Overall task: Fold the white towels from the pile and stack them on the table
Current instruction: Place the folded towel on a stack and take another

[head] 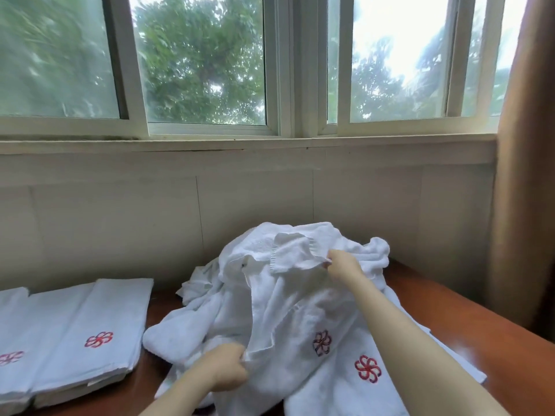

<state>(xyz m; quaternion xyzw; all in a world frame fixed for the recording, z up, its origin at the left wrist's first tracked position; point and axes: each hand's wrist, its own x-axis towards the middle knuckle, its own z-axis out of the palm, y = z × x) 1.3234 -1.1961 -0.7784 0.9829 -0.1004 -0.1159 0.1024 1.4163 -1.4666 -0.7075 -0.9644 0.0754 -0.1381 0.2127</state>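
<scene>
Pinching towel (288, 301) edges: left fingers (238, 355), right fingers (329, 258).

No words, numbers or brand names can be read anywhere. The only marks are embroidered flower emblems (looped petals, no lettering beside them): a red emblem (98, 339) on the folded towel (117, 301) at lower left, a second red emblem (11, 357) on the left-edge folded towel (12, 325), a darker emblem (322, 342) on the lifted towel (288, 310) at lower centre, and a third red emblem (368, 368) on the spread towel (339, 388) at lower right.

Wooden table (468, 331), towel pile (288, 310), folded towels (87, 325)
</scene>
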